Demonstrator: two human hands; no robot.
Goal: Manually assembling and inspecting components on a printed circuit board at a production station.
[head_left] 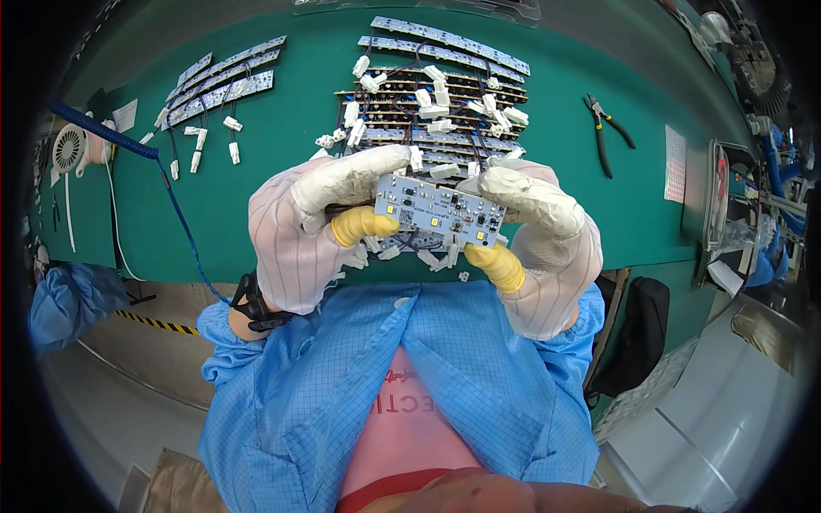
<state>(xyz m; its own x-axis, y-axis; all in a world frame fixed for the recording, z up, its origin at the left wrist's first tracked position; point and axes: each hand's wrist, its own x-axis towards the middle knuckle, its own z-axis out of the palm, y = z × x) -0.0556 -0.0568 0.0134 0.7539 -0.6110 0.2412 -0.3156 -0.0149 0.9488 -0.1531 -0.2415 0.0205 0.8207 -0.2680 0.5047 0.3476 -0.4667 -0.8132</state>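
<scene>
Between my two gloved hands is a white LED circuit board (439, 210), held up close to me with its component side in view. My left hand (329, 201) grips its left end, the yellow-covered thumb on the near edge and white-covered fingers behind. The right end is pinched the same way by my right hand (539, 222). Just beyond and partly hidden by the board lie stacked rows of LED strip boards (445, 56) with dark wires and white plug connectors (440, 111). A wrist strap (256, 308) with a coiled blue cord sits on my left wrist.
Several more strip boards (227, 73) with hanging connectors lie at the far left of the green mat (308, 94). Pliers (607, 132) rest on the right, near a paper sheet (675, 162). A small fan (73, 150) stands at the left; the blue cord (180, 209) crosses the mat.
</scene>
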